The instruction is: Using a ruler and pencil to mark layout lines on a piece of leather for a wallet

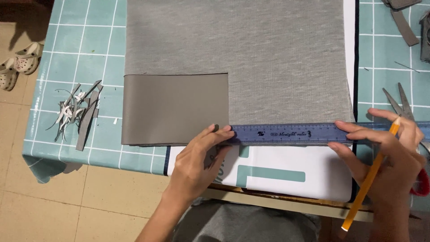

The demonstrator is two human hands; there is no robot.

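Observation:
A large grey fabric sheet point(251, 49) lies flat on the table, with a smooth taupe rectangular piece point(174, 107) over its near-left corner. A blue ruler point(291, 133) lies along the fabric's near edge. My left hand point(201, 161) presses its fingertips on the ruler's left end. My right hand point(389, 157) holds an orange pencil point(369, 179) between the fingers while the fingertips rest on the ruler's right part.
The table has a teal cloth with a white grid point(80, 49). Grey offcut strips point(78, 112) lie at the left. Scissors point(401, 105) with a red handle sit behind my right hand. White-and-teal sheet point(277, 172) lies under the fabric. Sandals point(20, 62) on the tiled floor.

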